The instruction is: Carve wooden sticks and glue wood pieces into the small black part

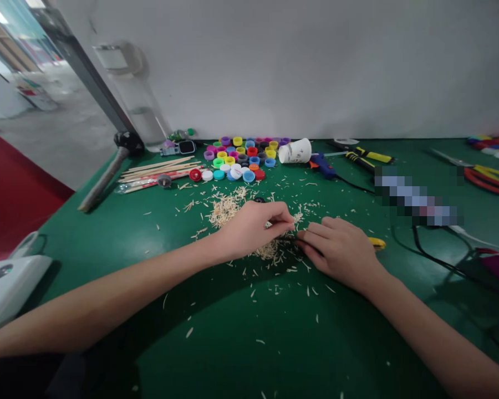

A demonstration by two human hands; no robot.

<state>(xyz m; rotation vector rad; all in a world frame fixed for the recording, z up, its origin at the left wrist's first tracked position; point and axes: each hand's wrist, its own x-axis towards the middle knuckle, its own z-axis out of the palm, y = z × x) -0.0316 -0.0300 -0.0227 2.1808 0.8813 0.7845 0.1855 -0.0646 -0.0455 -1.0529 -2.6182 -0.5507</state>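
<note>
My left hand [253, 230] hovers over a heap of pale wood shavings [224, 210], thumb and fingertips pinched together. A small pale bit shows by the thumb, but what the pinch holds is hidden. Close to its right, my right hand [343, 249] is closed low over the table, fingers curled round what looks like a yellow utility knife [377, 243]. Most of the knife is covered by the palm; its yellow end sticks out on the right. A thin dark strip [286, 238] runs from the right fingertips towards the left hand. Behind the left wrist sits a small black round thing [258, 199].
Coloured bottle caps [249, 152] and a tipped paper cup [295, 151] lie along the wall. Wooden sticks [158, 172] and a hammer [108, 177] lie left. A blue glue gun [322, 166], a power strip [416, 199] with cables, and scissors [486, 172] are right.
</note>
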